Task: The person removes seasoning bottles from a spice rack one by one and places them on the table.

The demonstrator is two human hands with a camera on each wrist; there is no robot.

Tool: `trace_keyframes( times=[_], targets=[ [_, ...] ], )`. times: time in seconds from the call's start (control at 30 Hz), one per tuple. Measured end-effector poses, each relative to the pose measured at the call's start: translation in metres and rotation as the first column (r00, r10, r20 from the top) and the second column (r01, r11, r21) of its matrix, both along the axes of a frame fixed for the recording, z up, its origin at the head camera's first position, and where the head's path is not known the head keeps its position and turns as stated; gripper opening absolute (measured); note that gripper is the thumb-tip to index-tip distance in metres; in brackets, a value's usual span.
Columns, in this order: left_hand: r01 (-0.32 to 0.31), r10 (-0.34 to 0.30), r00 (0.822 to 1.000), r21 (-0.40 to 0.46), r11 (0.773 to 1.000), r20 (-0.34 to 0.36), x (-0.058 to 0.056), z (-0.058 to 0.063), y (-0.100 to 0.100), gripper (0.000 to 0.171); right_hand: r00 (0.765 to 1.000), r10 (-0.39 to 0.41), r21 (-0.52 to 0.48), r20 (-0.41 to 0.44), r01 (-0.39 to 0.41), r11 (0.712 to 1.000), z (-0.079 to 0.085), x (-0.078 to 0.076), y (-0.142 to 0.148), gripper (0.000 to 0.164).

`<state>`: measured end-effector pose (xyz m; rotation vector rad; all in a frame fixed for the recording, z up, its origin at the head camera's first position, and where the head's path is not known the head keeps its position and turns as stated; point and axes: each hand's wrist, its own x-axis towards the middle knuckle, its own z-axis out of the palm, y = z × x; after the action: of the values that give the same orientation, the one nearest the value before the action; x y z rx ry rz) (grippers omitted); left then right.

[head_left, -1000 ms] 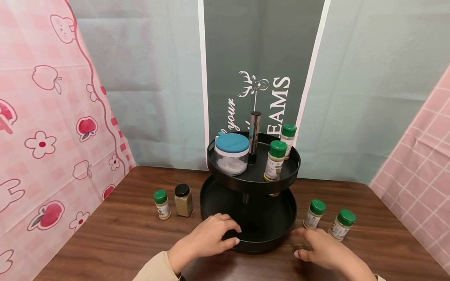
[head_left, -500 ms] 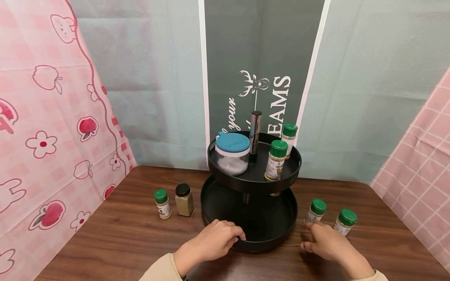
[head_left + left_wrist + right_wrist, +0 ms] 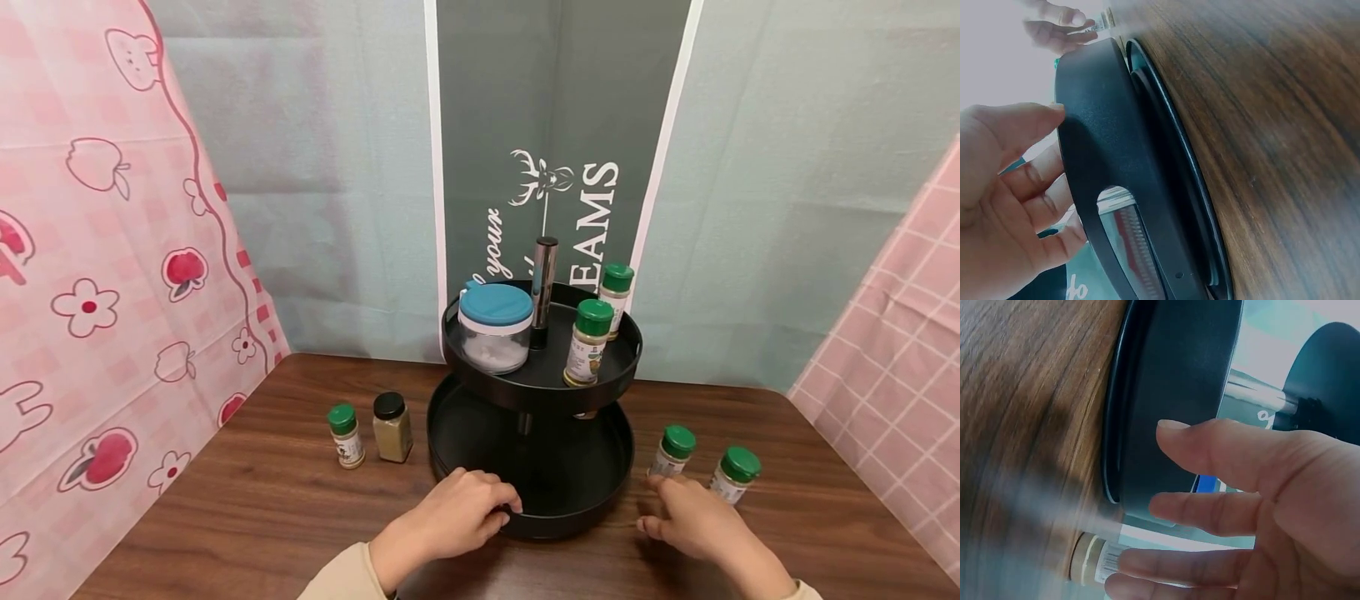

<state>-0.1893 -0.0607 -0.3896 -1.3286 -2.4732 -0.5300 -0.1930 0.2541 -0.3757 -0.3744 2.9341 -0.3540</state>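
Observation:
A black two-tier turntable (image 3: 555, 525) stands on the table. My left hand (image 3: 461, 512) is at the front rim of its lower tray, thumb outside and fingers curled over the edge; the left wrist view shows this pinch. To the right of the tray, my right hand (image 3: 693, 517) hovers with thumb and fingers apart, holding nothing. Just beyond its fingers is a green-capped spice jar (image 3: 672, 452), partly covered by the hand in the head view. A second green-capped jar (image 3: 733, 475) stands farther right, also partly hidden.
On the upper tier stand a blue-lidded clear jar (image 3: 495, 329) with white contents and two green-capped jars (image 3: 587, 343). Left of the turntable are a small green-capped jar (image 3: 347, 437) and a black-capped jar (image 3: 392, 428). Fabric (image 3: 352, 167) hangs behind the table.
My left hand has shifted slightly right, its fingers coming over the tray rim. The right hand has moved a little right, covering part of the jars. The turntable and jars look unmoved.

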Motion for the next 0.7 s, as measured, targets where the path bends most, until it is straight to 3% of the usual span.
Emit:
trace_keyframes(
  times=[0.27, 0.4, 0.57, 0.7],
  targets=[
    [-0.021, 0.021, 1.0, -0.001, 1.0, 0.008, -0.003, 0.0, -0.01, 0.019, 1.0, 0.025, -0.004, 0.004, -0.025, 1.0, -0.003, 0.008, -0.006, 0.051],
    [-0.038, 0.038, 0.999, -0.009, 0.999, -0.002, -0.004, 0.0, -0.016, 0.02, 0.997, 0.049, -0.055, 0.051, -0.046, 0.997, -0.005, 0.012, -0.009, 0.047],
    [-0.072, 0.072, 0.997, -0.044, 0.996, -0.017, -0.006, 0.003, -0.022, 0.021, 0.98, 0.197, -0.07, 0.026, -0.195, 0.978, -0.008, 0.019, -0.013, 0.026],
    [-0.112, 0.11, 0.994, -0.089, 0.99, -0.025, -0.006, 0.005, -0.027, 0.022, 0.961, 0.275, -0.07, 0.033, -0.272, 0.96, -0.009, 0.021, -0.018, 0.025]
  ],
)
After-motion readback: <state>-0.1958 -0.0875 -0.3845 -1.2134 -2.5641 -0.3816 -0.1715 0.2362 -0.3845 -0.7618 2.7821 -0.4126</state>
